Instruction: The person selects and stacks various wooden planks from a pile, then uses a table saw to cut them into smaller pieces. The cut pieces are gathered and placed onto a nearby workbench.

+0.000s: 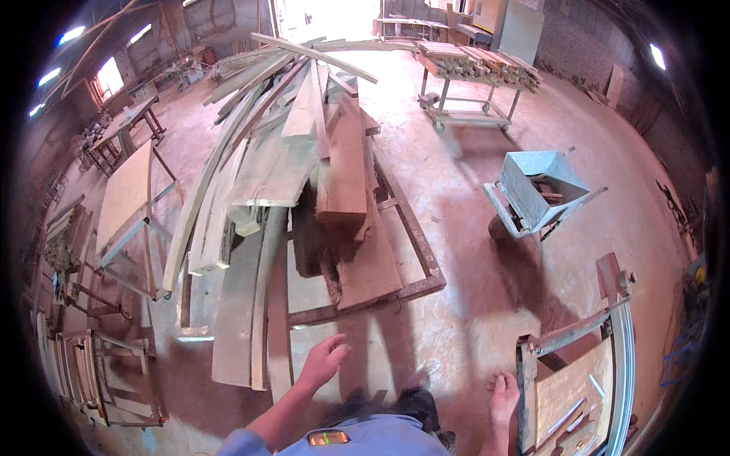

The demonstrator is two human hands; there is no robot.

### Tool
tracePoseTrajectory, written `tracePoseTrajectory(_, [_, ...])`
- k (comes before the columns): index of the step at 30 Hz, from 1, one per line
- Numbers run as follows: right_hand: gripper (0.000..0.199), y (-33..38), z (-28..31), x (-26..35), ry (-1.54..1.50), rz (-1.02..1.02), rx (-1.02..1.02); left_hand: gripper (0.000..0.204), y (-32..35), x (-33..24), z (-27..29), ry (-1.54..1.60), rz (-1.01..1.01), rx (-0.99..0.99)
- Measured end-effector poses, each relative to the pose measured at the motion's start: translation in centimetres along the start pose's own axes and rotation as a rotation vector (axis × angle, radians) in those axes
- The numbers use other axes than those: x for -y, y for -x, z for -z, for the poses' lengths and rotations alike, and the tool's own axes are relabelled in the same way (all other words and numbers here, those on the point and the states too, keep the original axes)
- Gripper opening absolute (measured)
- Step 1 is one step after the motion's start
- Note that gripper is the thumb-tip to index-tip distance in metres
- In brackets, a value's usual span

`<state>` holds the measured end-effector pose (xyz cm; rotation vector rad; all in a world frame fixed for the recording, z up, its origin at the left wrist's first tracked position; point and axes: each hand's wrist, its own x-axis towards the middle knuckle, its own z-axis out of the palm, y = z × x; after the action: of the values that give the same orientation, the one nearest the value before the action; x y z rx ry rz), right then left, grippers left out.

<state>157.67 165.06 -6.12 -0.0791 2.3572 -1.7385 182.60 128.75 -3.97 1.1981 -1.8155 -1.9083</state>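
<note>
My left hand [325, 361] hangs in the air in front of me, its fingers loosely bent and slightly apart, with nothing visible in them. Ahead of it lies a large pile of sawn boards [281, 167], with a long plank [240, 327] sloping down close to that hand. A thick, reddish-brown timber beam [342, 178] tops the right side of the pile. My right hand [503, 397] is held low with its fingers curled in, and I see nothing in it. It is nearest to a metal-framed workbench [526, 410], apart from the frame.
A metal frame [411, 220] surrounds the pile's base. Right of it stands a grey metal hopper cart [544, 186]. A wheeled trolley [471, 118] with stacked wood strips is farther back. At left are a panel-topped table [125, 190] and a wood rack [99, 372].
</note>
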Motion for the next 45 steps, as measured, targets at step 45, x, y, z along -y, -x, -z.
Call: tracePoseTrajectory(45, [0.039,-77.4,-46.6,10.3,0.497,0.175,1.060,0.038,-32.5,-19.4,-19.8,-0.039,0.207,-1.113])
